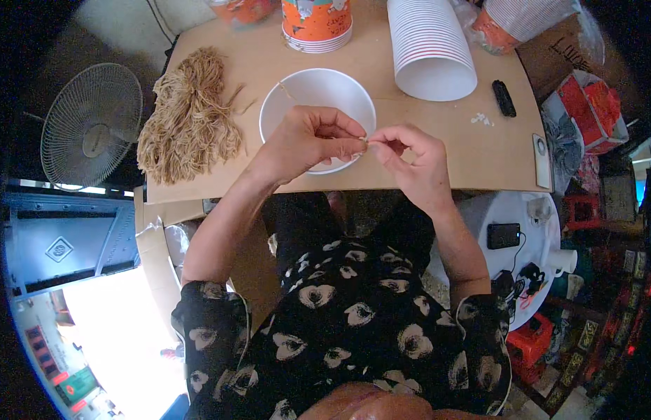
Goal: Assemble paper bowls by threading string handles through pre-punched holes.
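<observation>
Over the near side of a white paper bucket [317, 78], my left hand [306, 140] and my right hand [415, 159] meet fingertip to fingertip. Each is closed in a pinch on a small pale bit [364, 139], too small to name. A short tan strand [286, 89] shows against the bucket's inner wall at the far left. Left of the bucket lies a thick bundle of tan twine [192, 119], its loose ends spread toward me.
Nested white buckets [437, 52] lie on their side at the back right. An orange-printed bucket stack [317, 24] stands at the back. A black object [504, 98] and white scraps [482, 120] lie at right. A fan [94, 129] stands left; a round white table [472, 217] holds a phone [504, 236].
</observation>
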`<state>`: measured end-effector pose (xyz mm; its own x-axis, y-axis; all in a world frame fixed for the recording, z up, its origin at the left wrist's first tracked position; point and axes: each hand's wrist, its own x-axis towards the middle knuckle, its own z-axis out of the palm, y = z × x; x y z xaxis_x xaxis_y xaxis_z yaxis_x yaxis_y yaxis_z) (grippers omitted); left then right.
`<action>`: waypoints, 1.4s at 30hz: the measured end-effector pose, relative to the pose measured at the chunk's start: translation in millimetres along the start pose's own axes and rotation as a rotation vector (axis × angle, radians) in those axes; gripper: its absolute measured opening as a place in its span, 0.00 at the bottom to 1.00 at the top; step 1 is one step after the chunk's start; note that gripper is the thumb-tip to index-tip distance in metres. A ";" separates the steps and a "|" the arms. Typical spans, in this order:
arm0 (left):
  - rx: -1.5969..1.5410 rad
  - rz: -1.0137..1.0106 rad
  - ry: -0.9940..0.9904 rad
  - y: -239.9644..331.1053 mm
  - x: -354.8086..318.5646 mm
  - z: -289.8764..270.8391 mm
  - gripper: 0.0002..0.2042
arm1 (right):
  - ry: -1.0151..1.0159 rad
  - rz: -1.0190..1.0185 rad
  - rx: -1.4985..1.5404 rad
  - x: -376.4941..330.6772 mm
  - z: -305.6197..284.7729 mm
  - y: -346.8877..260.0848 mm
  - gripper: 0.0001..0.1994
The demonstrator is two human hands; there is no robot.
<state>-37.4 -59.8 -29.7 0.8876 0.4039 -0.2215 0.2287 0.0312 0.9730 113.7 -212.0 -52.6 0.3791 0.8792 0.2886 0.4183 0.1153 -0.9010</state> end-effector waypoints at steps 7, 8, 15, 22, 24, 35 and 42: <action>-0.113 0.061 -0.021 -10.2 0.0 -2.9 0.12 | 0.015 -0.012 0.030 0.6 5.8 9.2 0.05; -0.114 0.060 -0.019 -10.9 -0.1 -3.3 0.12 | 0.015 0.004 0.039 0.3 6.2 10.3 0.05; -0.139 0.074 -0.041 -13.6 2.4 -4.9 0.11 | 0.004 0.034 0.061 0.9 6.3 12.9 0.06; -0.104 0.089 -0.038 -14.5 2.8 -5.5 0.08 | -0.012 0.047 0.070 1.1 8.0 13.2 0.05; -0.101 0.080 -0.039 -13.7 3.5 -4.5 0.08 | -0.002 0.048 0.057 0.5 7.7 14.0 0.06; -0.145 0.085 -0.051 -16.0 3.7 -6.3 0.09 | 0.003 0.059 0.095 1.9 9.6 20.9 0.07; -0.155 0.077 -0.038 -14.5 3.5 -5.6 0.08 | -0.009 0.105 0.146 2.3 8.2 22.3 0.07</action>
<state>-39.8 -53.7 -44.2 0.9152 0.3756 -0.1458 0.0981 0.1432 0.9848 117.1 -203.6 -74.6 0.4069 0.8939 0.1883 0.2527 0.0880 -0.9635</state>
